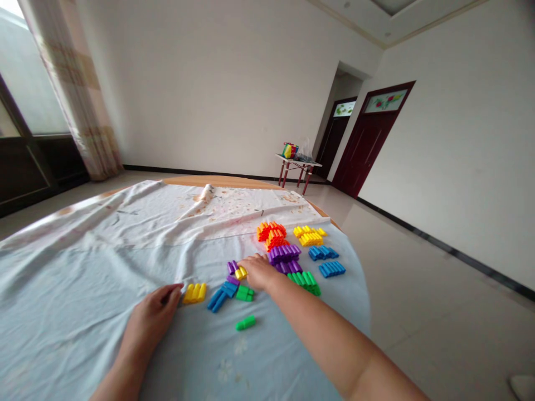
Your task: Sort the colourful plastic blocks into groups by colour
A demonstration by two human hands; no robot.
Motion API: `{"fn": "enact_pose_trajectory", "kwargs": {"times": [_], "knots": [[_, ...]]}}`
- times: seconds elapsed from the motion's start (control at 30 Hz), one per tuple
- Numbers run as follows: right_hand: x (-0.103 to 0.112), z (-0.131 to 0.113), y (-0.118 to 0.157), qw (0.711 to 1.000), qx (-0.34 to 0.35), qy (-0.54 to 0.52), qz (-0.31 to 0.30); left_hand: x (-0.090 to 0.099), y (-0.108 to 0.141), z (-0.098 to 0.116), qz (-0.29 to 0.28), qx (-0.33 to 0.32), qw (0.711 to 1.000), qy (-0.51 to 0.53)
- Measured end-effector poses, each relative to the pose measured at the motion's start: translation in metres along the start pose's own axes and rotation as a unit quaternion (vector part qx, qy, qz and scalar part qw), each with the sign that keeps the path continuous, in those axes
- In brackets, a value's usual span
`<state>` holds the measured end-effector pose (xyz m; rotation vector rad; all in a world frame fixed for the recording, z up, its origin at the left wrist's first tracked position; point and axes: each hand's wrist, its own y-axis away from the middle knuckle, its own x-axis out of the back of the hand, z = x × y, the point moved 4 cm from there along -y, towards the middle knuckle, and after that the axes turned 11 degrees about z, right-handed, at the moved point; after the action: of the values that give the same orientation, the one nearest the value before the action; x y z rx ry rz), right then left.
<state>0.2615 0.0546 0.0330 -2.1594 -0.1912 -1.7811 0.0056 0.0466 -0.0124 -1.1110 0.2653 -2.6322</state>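
Observation:
Bent inward, my left hand (156, 309) has its thumb and forefinger pinched together at the left end of a row of yellow bullet-shaped plastic pieces (194, 293); whether anything is between the fingertips is hidden. My right hand (259, 271) reaches over the cloth, its fingers closed around a small yellow pair of pieces (241, 273). Close by lie purple pieces (232, 268), joined blue pieces (222, 295) and a green cluster (245, 293). One single green piece (246, 322) lies apart, nearer to me.
Beyond my right hand are groups of orange (273, 235), purple (284, 255), green (307, 282), yellow (310, 235) and blue pieces (332, 269). A rumpled light cloth (175, 345) covers the round table. A small side table (297, 161) with bags stands by the far wall.

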Motion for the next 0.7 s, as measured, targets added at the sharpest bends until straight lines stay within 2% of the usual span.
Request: {"fn": "enact_pose_trajectory", "kwargs": {"times": [0.13, 0.3, 0.37, 0.47, 0.57, 0.7], "knots": [[0.01, -0.002, 0.003, 1.0, 0.005, 0.006, 0.013, -0.001, 0.0, 0.0, -0.006, 0.005, 1.0, 0.007], [0.022, -0.008, 0.023, 0.997, 0.027, -0.044, 0.058, -0.003, -0.001, 0.002, -0.009, -0.002, 1.0, -0.009], [0.023, -0.015, 0.031, 0.992, 0.047, -0.085, 0.085, -0.001, 0.001, 0.007, 0.018, -0.026, 0.999, -0.016], [0.023, -0.03, 0.041, 0.972, 0.094, -0.171, 0.129, 0.0, 0.008, 0.022, 0.053, -0.102, 0.993, -0.004], [0.021, -0.045, 0.046, 0.953, 0.124, -0.232, 0.152, -0.006, 0.016, 0.034, 0.037, -0.165, 0.985, 0.032], [0.017, -0.056, 0.048, 0.949, 0.138, -0.237, 0.155, -0.015, 0.016, 0.031, 0.008, -0.178, 0.983, 0.048]]}}
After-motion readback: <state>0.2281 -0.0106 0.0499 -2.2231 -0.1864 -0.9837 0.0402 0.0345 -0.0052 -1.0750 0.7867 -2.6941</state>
